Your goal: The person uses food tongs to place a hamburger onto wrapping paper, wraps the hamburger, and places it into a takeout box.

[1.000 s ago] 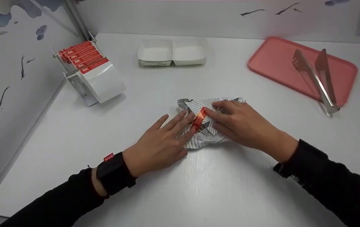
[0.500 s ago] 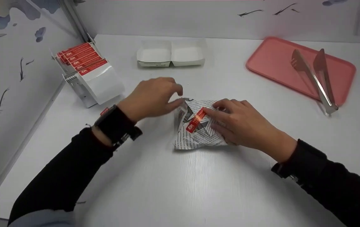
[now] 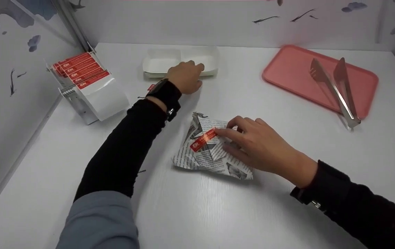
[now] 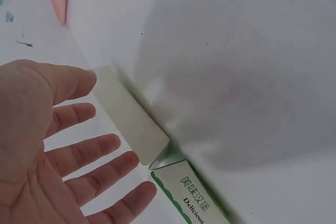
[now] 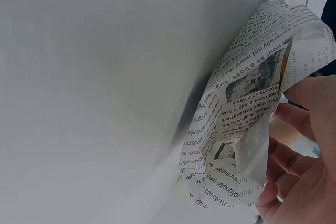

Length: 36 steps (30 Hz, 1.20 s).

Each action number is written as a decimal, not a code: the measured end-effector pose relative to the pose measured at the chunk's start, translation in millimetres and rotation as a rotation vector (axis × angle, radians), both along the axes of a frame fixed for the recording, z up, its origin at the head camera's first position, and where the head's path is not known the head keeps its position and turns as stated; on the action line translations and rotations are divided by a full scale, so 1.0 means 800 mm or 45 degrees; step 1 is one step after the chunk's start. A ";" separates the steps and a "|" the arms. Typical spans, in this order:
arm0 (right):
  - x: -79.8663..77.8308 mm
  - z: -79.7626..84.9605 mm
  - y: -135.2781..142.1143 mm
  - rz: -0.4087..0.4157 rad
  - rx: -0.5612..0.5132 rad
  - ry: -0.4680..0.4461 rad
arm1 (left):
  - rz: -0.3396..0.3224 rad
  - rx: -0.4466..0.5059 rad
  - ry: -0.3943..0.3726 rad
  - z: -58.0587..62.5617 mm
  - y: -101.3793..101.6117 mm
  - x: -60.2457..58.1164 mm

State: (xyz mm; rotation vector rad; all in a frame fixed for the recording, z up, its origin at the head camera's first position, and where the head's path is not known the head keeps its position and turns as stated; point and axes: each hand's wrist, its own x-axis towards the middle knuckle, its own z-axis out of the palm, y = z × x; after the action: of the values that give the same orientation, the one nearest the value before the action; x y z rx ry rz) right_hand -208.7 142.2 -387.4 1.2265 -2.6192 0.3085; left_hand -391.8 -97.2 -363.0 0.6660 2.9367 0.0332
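A flat parcel wrapped in newsprint-patterned paper (image 3: 211,159) lies on the table, a red sticker (image 3: 203,139) across its top. My right hand (image 3: 266,147) grips the parcel's right side, the index fingertip at the sticker's end. In the right wrist view, the paper folds (image 5: 247,114) sit against the curled fingers. At the back, a white paper burger box (image 3: 164,60) stands unfolded into two halves. My left hand (image 3: 187,76) reaches over its front edge. The left wrist view has the fingers spread and slightly bent beside the box's side wall (image 4: 128,114), the thumb near one end.
A dispenser with a roll of red-and-white stickers (image 3: 86,86) stands at the left. At the back right is a pink tray (image 3: 287,69), with metal serving tongs (image 3: 335,93) lying across it, handle end over its front edge. Patterned white walls border the table.
My left hand has lifted off the parcel and moved up and away to the white box. The parcel has turned and come slightly nearer, with my right hand still on it.
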 end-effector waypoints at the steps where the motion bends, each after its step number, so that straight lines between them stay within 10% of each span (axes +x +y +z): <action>1: 0.001 -0.001 -0.001 0.004 -0.003 -0.002 | 0.011 -0.021 0.020 -0.004 0.004 -0.006; 14: 0.003 -0.002 -0.009 0.012 0.018 -0.055 | -0.040 -0.009 0.301 -0.036 0.020 -0.022; 21: 0.003 0.001 -0.007 0.020 0.010 -0.049 | -0.175 0.127 0.177 -0.027 0.032 0.002; 30: -0.005 0.006 0.011 0.072 -0.161 0.029 | -0.548 0.319 0.078 -0.024 0.045 0.036; 36: -0.040 0.011 0.052 -0.102 -0.236 0.012 | -0.651 0.312 0.056 -0.024 0.049 0.047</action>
State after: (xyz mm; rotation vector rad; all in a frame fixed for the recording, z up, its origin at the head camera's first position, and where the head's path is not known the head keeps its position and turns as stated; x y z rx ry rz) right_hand -240.4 184.1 -378.7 1.0569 -2.5572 0.5162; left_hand -354.4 -58.2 -382.1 1.4458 2.7301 0.3319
